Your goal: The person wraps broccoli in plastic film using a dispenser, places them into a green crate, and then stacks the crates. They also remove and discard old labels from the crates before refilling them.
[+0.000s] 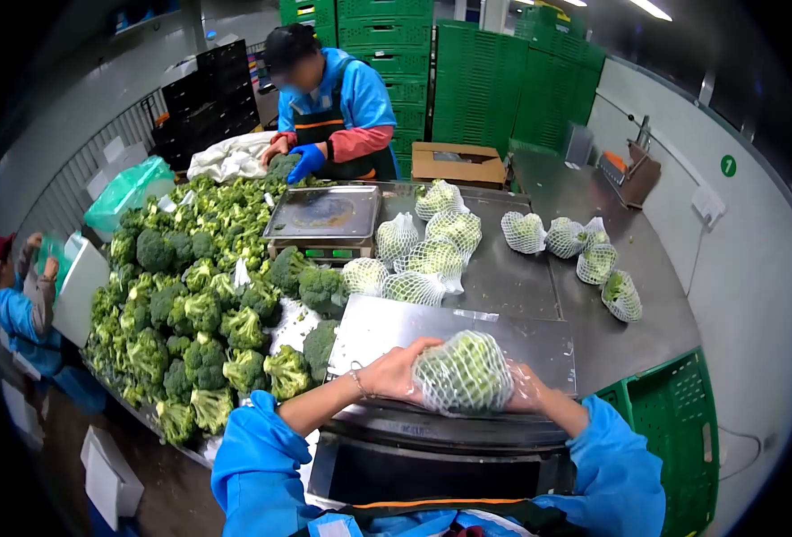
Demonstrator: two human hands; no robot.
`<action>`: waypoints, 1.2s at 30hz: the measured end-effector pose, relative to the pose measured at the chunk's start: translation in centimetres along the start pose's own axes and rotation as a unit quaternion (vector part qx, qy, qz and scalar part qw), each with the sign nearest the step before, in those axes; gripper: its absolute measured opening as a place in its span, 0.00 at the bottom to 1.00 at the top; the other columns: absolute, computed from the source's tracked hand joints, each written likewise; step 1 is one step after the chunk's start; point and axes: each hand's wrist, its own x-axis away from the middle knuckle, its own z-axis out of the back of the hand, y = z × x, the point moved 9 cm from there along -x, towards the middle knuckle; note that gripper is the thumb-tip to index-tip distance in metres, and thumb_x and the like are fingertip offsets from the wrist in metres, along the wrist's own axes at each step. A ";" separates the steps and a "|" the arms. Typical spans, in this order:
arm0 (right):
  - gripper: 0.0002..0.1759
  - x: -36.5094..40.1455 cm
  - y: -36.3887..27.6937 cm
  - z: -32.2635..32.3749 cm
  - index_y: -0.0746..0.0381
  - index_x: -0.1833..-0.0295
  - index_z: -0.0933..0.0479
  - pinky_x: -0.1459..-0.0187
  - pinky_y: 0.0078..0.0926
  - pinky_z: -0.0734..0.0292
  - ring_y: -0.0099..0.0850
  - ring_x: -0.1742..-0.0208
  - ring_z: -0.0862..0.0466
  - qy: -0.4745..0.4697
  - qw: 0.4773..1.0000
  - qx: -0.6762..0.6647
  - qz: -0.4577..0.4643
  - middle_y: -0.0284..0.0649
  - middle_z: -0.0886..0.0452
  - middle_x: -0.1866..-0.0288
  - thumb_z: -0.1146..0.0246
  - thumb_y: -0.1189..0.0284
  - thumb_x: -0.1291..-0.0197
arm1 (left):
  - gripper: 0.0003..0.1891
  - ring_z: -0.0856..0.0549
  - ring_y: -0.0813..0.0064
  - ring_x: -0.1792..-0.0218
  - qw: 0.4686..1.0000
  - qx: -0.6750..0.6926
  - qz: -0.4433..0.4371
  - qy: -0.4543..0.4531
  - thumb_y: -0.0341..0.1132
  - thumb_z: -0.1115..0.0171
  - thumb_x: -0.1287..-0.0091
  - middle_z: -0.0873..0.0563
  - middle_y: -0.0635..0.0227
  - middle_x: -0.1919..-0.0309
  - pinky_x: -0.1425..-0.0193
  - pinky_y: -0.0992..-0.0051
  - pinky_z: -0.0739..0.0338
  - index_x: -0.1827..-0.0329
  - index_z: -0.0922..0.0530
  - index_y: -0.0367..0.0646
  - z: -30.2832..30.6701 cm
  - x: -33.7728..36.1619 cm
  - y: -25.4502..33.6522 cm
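Note:
Between my two hands is a broccoli head in a white mesh sleeve, held over the near edge of a flat metal plate. My left hand grips its left side, with the fingers partly hidden behind it. On the other side my right hand presses against it, most of its fingers out of sight. Several netted heads sit just beyond the plate. Loose broccoli is heaped to the left, its closest pieces beside my left forearm.
Behind the netted heads stands a scale. Across the table, a co-worker with a blue glove handles broccoli; another person is at far left. More netted heads lie at right. A green crate stands at lower right, a cardboard box at the back.

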 end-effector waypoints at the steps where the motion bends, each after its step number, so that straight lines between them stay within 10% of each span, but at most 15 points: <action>1: 0.23 1.5 -1.9 0.0 0.63 0.47 0.28 0.46 0.38 0.28 0.38 0.45 0.25 -0.029 0.997 0.074 0.008 0.47 0.27 0.46 0.41 0.61 0.46 | 0.49 0.18 0.62 0.53 1.000 -0.010 -0.003 -0.023 0.47 0.24 0.61 0.19 0.55 0.53 0.48 0.70 0.25 0.37 0.44 0.40 -0.6 0.9 1.8; 5: 0.25 6.8 -9.3 -1.5 0.59 0.44 0.28 0.47 0.28 0.26 0.33 0.43 0.25 -0.173 0.975 0.108 -0.084 0.45 0.27 0.42 0.45 0.56 0.42 | 0.47 0.20 0.62 0.51 0.996 0.067 0.039 -0.048 0.49 0.24 0.59 0.22 0.54 0.51 0.47 0.68 0.26 0.39 0.42 0.39 -6.4 6.2 4.8; 7: 0.28 11.2 -10.1 -4.1 0.58 0.46 0.27 0.50 0.28 0.24 0.37 0.53 0.19 -0.093 0.994 0.006 -0.061 0.43 0.21 0.51 0.34 0.59 0.53 | 0.45 0.21 0.65 0.51 0.977 0.131 0.121 -0.116 0.48 0.27 0.54 0.25 0.54 0.48 0.48 0.69 0.24 0.38 0.43 0.38 -9.7 9.7 5.0; 10: 0.29 17.8 -9.1 -9.6 0.58 0.44 0.29 0.50 0.34 0.25 0.40 0.54 0.19 -0.178 0.912 -0.226 -0.293 0.51 0.21 0.55 0.35 0.60 0.53 | 0.32 0.20 0.70 0.53 0.855 0.372 0.290 -0.214 0.45 0.45 0.35 0.25 0.51 0.48 0.51 0.75 0.22 0.35 0.48 0.38 -14.7 16.7 5.2; 12: 0.36 29.3 1.8 -25.6 0.62 0.40 0.33 0.46 0.34 0.27 0.41 0.49 0.21 -0.260 0.926 -0.252 -0.111 0.53 0.22 0.54 0.34 0.60 0.56 | 0.28 0.22 0.70 0.49 0.564 0.729 0.359 -0.147 0.43 0.49 0.32 0.27 0.48 0.44 0.46 0.78 0.25 0.34 0.45 0.39 -18.1 20.9 3.7; 14: 0.50 20.4 -11.6 -11.4 0.71 0.32 0.50 0.34 0.36 0.45 0.47 0.34 0.37 -0.006 0.521 -0.776 -0.356 0.57 0.41 0.33 0.43 0.48 0.51 | 0.25 0.24 0.72 0.46 0.520 0.777 0.350 -0.047 0.43 0.50 0.31 0.29 0.51 0.41 0.41 0.80 0.30 0.35 0.40 0.40 -17.6 22.0 4.2; 15: 0.60 20.9 -12.7 -12.1 0.73 0.30 0.61 0.30 0.39 0.57 0.50 0.29 0.48 -0.067 0.485 -0.821 -0.294 0.61 0.53 0.29 0.52 0.35 0.53 | 0.24 0.26 0.76 0.44 0.605 0.670 0.429 -0.032 0.42 0.49 0.32 0.27 0.57 0.41 0.39 0.81 0.33 0.37 0.35 0.39 -19.1 23.1 1.5; 16: 0.48 18.1 -16.6 -9.3 0.72 0.32 0.52 0.34 0.41 0.44 0.50 0.34 0.37 0.032 0.383 -0.895 -0.227 0.61 0.41 0.35 0.48 0.44 0.43 | 0.19 0.23 0.81 0.51 0.827 0.460 0.324 -0.014 0.41 0.47 0.32 0.20 0.63 0.50 0.46 0.83 0.29 0.44 0.28 0.37 -17.5 21.9 2.1; 18: 0.30 22.0 -10.8 -12.6 0.72 0.38 0.39 0.47 0.37 0.27 0.45 0.49 0.21 0.175 0.683 -0.556 -0.439 0.59 0.26 0.49 0.47 0.60 0.36 | 0.15 0.19 0.81 0.62 0.859 0.337 0.368 0.113 0.39 0.48 0.32 0.16 0.66 0.63 0.56 0.82 0.25 0.51 0.24 0.36 -16.5 21.9 1.5; 20: 0.13 21.4 -11.3 -10.8 0.68 0.55 0.27 0.77 0.21 0.26 0.27 0.80 0.22 0.264 0.734 -0.442 -0.444 0.41 0.21 0.77 0.48 0.69 0.34 | 0.13 0.21 0.82 0.76 0.834 0.334 0.305 0.316 0.38 0.51 0.31 0.20 0.70 0.76 0.71 0.82 0.26 0.60 0.25 0.35 -14.6 21.6 1.7; 22: 0.15 21.4 -11.0 -12.1 0.62 0.59 0.30 0.88 0.17 0.40 0.20 0.89 0.35 0.362 0.640 -0.513 -0.443 0.32 0.32 0.87 0.52 0.61 0.34 | 0.12 0.28 0.83 0.83 0.819 0.335 0.268 0.380 0.38 0.54 0.29 0.26 0.72 0.82 0.79 0.82 0.34 0.63 0.27 0.37 -13.3 20.8 0.3; 24: 0.14 19.6 -11.7 -13.5 0.57 0.70 0.35 0.90 0.17 0.48 0.18 0.91 0.45 0.339 0.322 -0.807 -0.360 0.26 0.48 0.89 0.55 0.63 0.32 | 0.12 0.35 0.85 0.86 0.731 0.458 0.268 0.428 0.38 0.55 0.28 0.31 0.75 0.84 0.82 0.83 0.42 0.65 0.29 0.39 -13.3 20.4 -0.8; 29: 0.16 25.9 -10.4 -10.7 0.53 0.73 0.33 0.91 0.15 0.51 0.17 0.92 0.42 0.475 0.049 -0.858 -0.186 0.24 0.45 0.91 0.58 0.63 0.31 | 0.12 0.37 0.86 0.90 0.649 0.549 0.320 0.418 0.40 0.52 0.29 0.33 0.75 0.88 0.89 0.85 0.46 0.67 0.30 0.41 -13.1 24.1 1.4; 35: 0.21 25.9 -15.3 -20.4 0.60 0.61 0.29 0.83 0.18 0.42 0.21 0.84 0.35 0.111 0.309 -0.842 -0.427 0.32 0.31 0.82 0.55 0.53 0.33 | 0.12 0.37 0.85 0.89 0.582 0.585 0.433 0.362 0.40 0.51 0.30 0.32 0.75 0.86 0.87 0.84 0.46 0.70 0.30 0.43 -18.4 28.7 -1.2; 36: 0.20 26.0 -16.0 -18.7 0.61 0.60 0.29 0.79 0.18 0.39 0.21 0.80 0.33 0.077 0.456 -0.757 -0.461 0.34 0.30 0.78 0.54 0.55 0.32 | 0.13 0.36 0.85 0.88 0.591 0.579 0.440 0.348 0.41 0.51 0.30 0.31 0.74 0.86 0.87 0.83 0.46 0.70 0.30 0.43 -18.3 28.5 -0.7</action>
